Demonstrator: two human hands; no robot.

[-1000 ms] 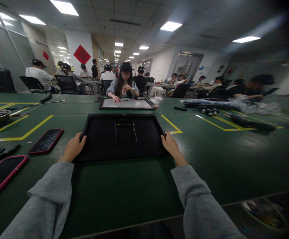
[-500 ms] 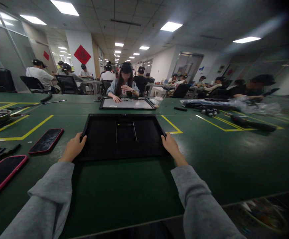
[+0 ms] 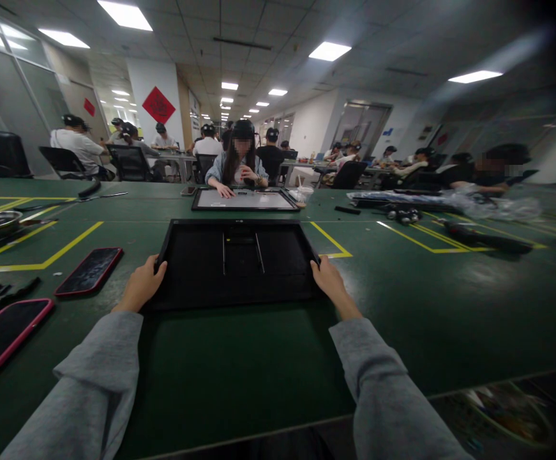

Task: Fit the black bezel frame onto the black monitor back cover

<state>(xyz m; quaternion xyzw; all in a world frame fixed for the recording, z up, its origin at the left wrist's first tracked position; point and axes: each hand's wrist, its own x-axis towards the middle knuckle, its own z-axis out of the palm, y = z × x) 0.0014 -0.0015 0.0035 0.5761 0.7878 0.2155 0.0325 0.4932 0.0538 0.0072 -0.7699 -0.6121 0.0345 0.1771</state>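
Observation:
A flat black monitor panel [image 3: 237,262] lies back side up on the green table [image 3: 239,370] in front of me. My left hand [image 3: 142,284] grips its left edge near the front corner, fingers curled over the rim. On the opposite side, my right hand [image 3: 331,284] holds the right edge the same way. Both arms wear grey sleeves. Two thin bars run across the panel's middle.
Two phones lie at my left, one with a red case [image 3: 89,271] and one with a pink case [image 3: 0,335]. Yellow tape lines mark the table. Across it a person works on a white panel [image 3: 244,199]. Tools and wrapped parts [image 3: 445,204] lie at the right.
My hands and the black panel have stayed put. The person across the table has shifted their hands slightly.

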